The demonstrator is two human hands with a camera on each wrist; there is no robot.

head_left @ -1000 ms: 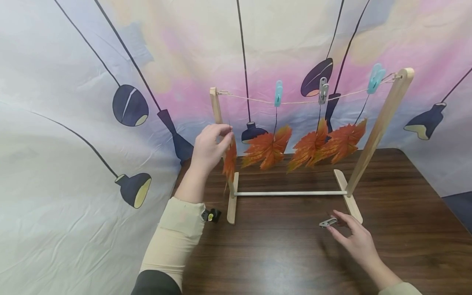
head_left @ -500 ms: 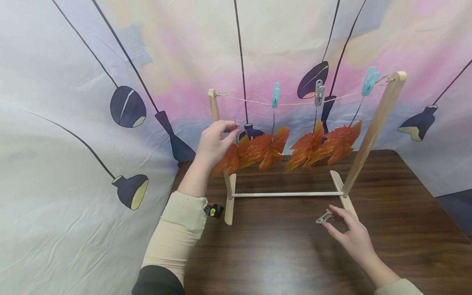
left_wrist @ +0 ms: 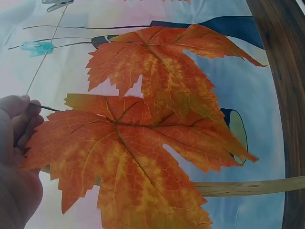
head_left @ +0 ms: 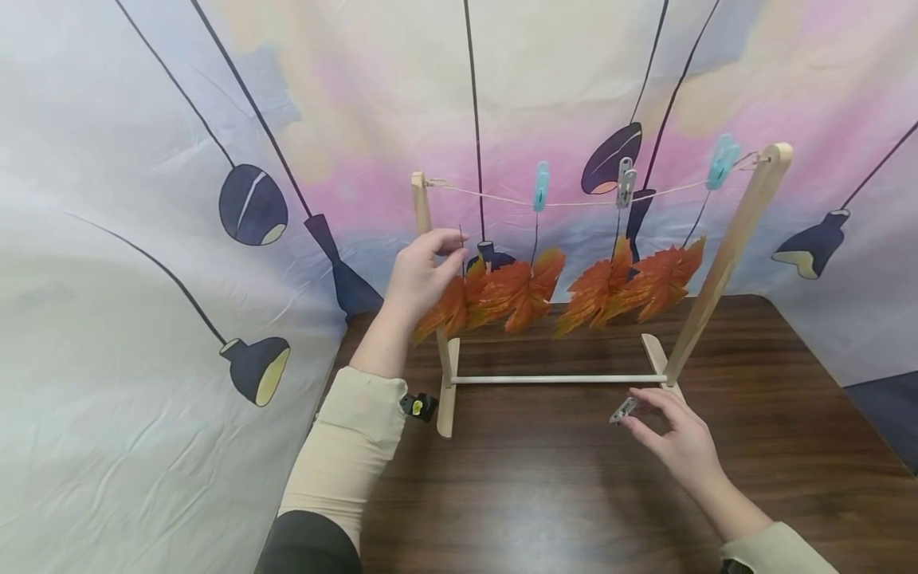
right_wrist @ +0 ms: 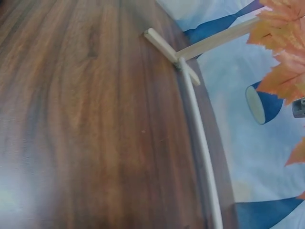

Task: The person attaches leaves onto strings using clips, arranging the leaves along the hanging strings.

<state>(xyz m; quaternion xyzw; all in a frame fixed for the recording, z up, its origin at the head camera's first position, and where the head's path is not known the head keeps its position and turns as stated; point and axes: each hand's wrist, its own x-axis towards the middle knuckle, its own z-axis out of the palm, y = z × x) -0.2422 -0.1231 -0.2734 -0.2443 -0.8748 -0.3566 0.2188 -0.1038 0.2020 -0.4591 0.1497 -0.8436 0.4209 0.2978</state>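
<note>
My left hand (head_left: 423,271) pinches the thin dark stem of an orange maple leaf (left_wrist: 114,143), below the left end of a string line (head_left: 495,197). The leaf hangs with its face toward the left wrist camera and overlaps a second maple leaf (left_wrist: 152,62) behind it. Lower right, over the table, my right hand (head_left: 677,442) holds a grey clothespin (head_left: 623,410) between thumb and fingers. On the line, a blue clothespin (head_left: 541,186), a grey clothespin (head_left: 625,183) and another blue clothespin (head_left: 723,162) each hold a leaf by its stem. The right wrist view leaves my right hand out.
A wooden frame stands on the dark wood table (head_left: 531,478), with a left post (head_left: 421,203), a right post (head_left: 731,259) and a white bottom bar (head_left: 559,379). Directly behind hangs a painted cloth backdrop (head_left: 344,96) with lamp drawings.
The leaf in my left hand has turned from edge-on to face-on, and that hand has shifted slightly right. My right hand has moved a little up and left, tilting its clothespin.
</note>
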